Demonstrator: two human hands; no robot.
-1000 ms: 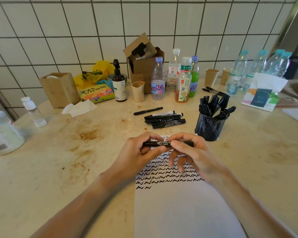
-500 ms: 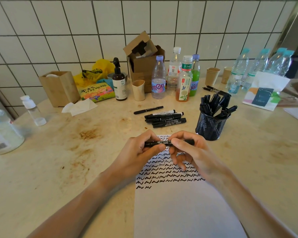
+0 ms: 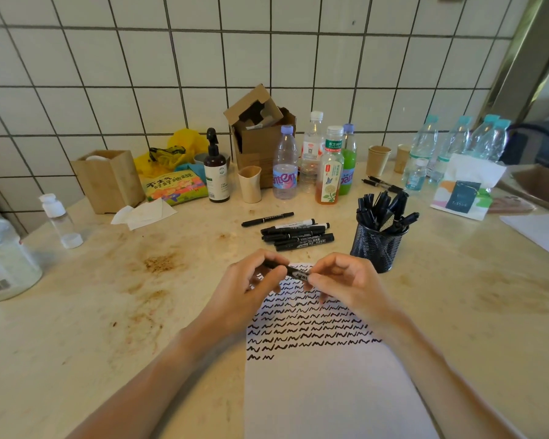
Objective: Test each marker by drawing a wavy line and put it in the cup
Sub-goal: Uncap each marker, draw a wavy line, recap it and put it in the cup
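Observation:
A black marker point(image 3: 293, 271) is held level above the top of the white paper point(image 3: 324, 391). My left hand point(image 3: 251, 289) grips its left end and my right hand point(image 3: 346, 286) pinches its right part; the ends are hidden by my fingers. The paper carries several rows of black wavy lines point(image 3: 308, 324). Behind my hands, several loose black markers point(image 3: 295, 234) lie in a row on the table. A black mesh cup point(image 3: 377, 248) at the right holds several markers.
Bottles point(image 3: 328, 166), a cardboard box point(image 3: 260, 134), a pump bottle point(image 3: 216, 172), paper cups point(image 3: 377, 160), a wooden box point(image 3: 108, 180) and a snack bag stand along the tiled wall. A big jar point(image 3: 4, 261) sits at left, a tissue pack point(image 3: 466, 191) at right.
The marker has tilted a little, its right end now lower, and my right fingers have slid inward along it. My hands stay over the top of the paper.

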